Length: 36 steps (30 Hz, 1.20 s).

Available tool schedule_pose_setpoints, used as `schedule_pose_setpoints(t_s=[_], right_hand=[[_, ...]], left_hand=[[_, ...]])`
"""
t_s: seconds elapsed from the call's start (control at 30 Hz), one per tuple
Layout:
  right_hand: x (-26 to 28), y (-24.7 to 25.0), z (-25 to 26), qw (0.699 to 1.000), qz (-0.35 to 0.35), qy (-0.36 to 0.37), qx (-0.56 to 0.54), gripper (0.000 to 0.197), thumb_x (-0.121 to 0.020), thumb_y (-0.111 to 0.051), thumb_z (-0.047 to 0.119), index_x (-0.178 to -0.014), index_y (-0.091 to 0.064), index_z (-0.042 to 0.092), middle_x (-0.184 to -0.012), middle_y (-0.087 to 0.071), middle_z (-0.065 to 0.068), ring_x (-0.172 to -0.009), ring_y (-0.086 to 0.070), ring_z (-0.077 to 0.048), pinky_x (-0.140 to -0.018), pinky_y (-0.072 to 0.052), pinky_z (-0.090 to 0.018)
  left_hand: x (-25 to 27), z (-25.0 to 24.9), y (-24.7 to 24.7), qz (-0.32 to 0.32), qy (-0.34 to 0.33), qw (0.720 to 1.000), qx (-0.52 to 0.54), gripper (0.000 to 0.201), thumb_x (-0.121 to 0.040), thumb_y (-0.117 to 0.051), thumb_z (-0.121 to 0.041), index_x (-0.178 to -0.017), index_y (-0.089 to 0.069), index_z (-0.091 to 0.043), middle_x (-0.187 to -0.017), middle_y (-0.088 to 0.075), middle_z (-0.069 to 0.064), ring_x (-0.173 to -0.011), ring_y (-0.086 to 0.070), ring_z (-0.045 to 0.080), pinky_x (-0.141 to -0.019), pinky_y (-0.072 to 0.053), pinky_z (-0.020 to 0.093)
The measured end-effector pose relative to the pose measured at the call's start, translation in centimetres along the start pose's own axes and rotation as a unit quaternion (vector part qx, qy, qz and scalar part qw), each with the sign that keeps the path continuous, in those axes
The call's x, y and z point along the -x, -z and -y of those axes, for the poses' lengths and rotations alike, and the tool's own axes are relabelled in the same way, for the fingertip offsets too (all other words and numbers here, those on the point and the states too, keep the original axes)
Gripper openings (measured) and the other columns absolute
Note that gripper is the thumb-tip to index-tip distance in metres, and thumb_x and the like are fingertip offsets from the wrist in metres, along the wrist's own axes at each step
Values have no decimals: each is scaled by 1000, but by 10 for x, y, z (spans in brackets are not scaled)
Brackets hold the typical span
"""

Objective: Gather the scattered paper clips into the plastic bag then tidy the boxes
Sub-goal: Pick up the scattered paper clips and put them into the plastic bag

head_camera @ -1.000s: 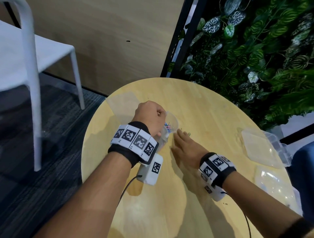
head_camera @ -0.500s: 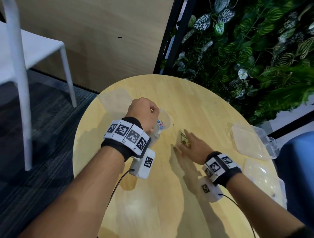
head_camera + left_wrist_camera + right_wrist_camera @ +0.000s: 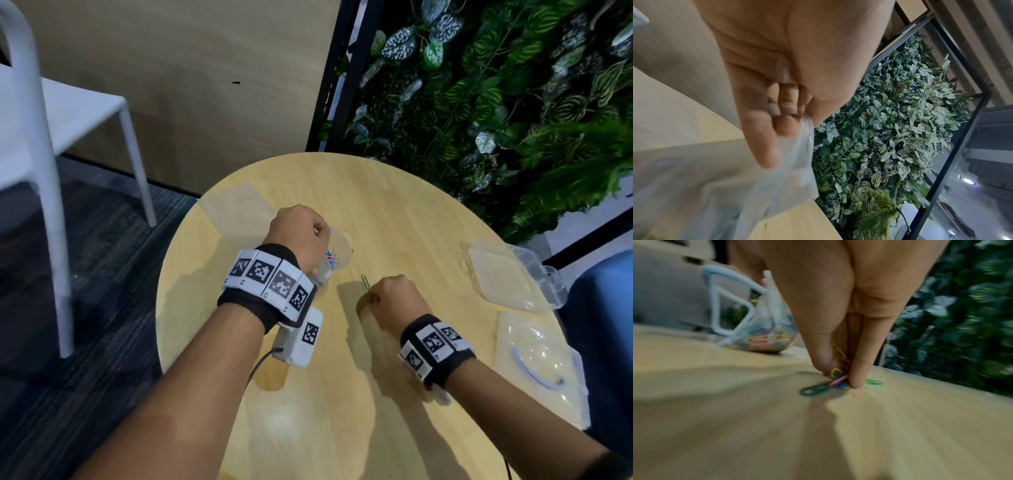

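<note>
The right hand [image 3: 840, 321] is pinching a small bunch of coloured clips [image 3: 839, 369] between thumb and fingertips [image 3: 856, 379], the tips pressing down on the desk [image 3: 920, 426]. In the head view this hand [image 3: 394, 301] is curled into a loose fist near the desk's middle. One green clip [image 3: 365, 281] is lying just at its 11 o'clock, partly sticking out from under the fingers.

The left hand [image 3: 301, 236] is closed around the neck of the bag [image 3: 334, 260], holding it upright with its bottom sitting on the desk, at 10 o'clock from the right hand and close beside it. The left wrist view is showing the fingers [image 3: 760, 129] curled over the clear film of the bag [image 3: 777, 178]. Inside the bag, a heap of mixed clips is showing through in pink, blue and yellow [image 3: 766, 339].

Two clear boxes are sitting at the desk's 3 o'clock edge, well apart from both hands: the farther box [image 3: 507, 277] closed with latches on its right side, the nearer box [image 3: 537, 363] just behind the right forearm. No writing is readable on either; both wristbands [image 3: 270, 277] are carrying only black-and-white square code tags. A white chair [image 3: 44, 144] is standing on the floor at 9 o'clock, and a wall of leaves [image 3: 496, 102] is rising at 1 o'clock.
</note>
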State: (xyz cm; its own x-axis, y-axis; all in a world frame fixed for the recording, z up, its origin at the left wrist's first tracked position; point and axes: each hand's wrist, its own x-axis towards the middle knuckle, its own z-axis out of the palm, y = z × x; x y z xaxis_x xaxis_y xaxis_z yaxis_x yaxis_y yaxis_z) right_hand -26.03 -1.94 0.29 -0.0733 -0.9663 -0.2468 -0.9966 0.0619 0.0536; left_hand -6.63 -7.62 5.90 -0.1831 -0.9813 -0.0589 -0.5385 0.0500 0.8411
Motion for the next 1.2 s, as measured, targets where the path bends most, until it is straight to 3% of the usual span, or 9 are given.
schedule_pose_setpoints(t_s=[0.13,0.27,0.37,0.43,0.53,0.63,0.83,0.97,1.2], right_hand=[[-18,15,-34,962,-2,-111,-248,12,-79,-74,17,-85,-78,7,-84,-75,-7,-73,-65,-19,-68,-53,-27],[-16,28,-51,682,35,-201,-702,17,-83,-68,0,-96,-68,-11,-102,-69,-20,-79,-70,-17,-70,-59,-21],[-10,49,-38,593,44,-125,-794,12,-86,-61,-6,-96,-65,-10,-101,-68,-14,-84,-72,-15,-76,-58,-19],[-6,61,-21,623,54,-77,-777,18,-84,-63,-7,-100,-65,-14,-98,-69,-14,-84,-72,-16,-74,-58,-19],[-2,66,5,778,39,-20,-627,18,-84,-69,6,-97,-71,-7,-91,-74,-12,-83,-72,-20,-77,-59,-24],[-1,73,16,906,-5,60,-418,15,-90,-64,24,-96,-76,18,-80,-76,-5,-76,-74,-13,-80,-58,-28],[-10,81,-8,928,-122,26,-350,36,-88,-46,-3,-103,-74,13,-100,-74,-5,-87,-71,-17,-83,-58,-30],[-15,33,-20,988,41,-66,-131,49,-94,-39,3,-140,-47,17,-134,-55,-13,-121,-54,-31,-95,-44,-33],[16,-1,-12,984,72,157,34,71,-86,-36,-4,-152,-19,15,-161,-10,0,-138,-37,-21,-106,-30,-23]], left_hand=[[4,-4,-4,20,-1,1000,2,24,-96,-55,-14,-84,-76,-10,-63,-62,-4,-52,-71,32,-58,-62,41],[6,-7,-13,41,4,999,12,26,-96,-54,-13,-83,-76,-5,-68,-61,-7,-52,-70,36,-55,-62,43],[6,-5,-20,43,16,998,31,27,-96,-54,-11,-84,-74,2,-65,-60,-8,-55,-70,40,-54,-61,48],[6,-5,-23,46,23,997,49,26,-95,-53,-7,-84,-73,5,-59,-62,-2,-57,-70,43,-52,-60,53],[9,-8,-23,51,24,997,61,25,-95,-53,-6,-86,-73,6,-64,-67,16,-55,-69,39,-50,-59,55],[11,-11,-18,48,45,995,76,23,-96,-57,-11,-86,-75,-4,-65,-66,9,-54,-68,36,-53,-60,54],[6,-8,-9,35,43,996,64,26,-96,-51,-6,-87,-75,-5,-60,-62,-1,-53,-67,30,-56,-62,42],[7,-6,-4,30,35,997,61,27,-96,-50,-5,-85,-75,-2,-61,-64,0,-60,-72,35,-57,-62,47],[6,-4,-5,25,28,997,60,29,-96,-52,-8,-79,-75,-2,-63,-65,4,-58,-72,37,-54,-61,49]])
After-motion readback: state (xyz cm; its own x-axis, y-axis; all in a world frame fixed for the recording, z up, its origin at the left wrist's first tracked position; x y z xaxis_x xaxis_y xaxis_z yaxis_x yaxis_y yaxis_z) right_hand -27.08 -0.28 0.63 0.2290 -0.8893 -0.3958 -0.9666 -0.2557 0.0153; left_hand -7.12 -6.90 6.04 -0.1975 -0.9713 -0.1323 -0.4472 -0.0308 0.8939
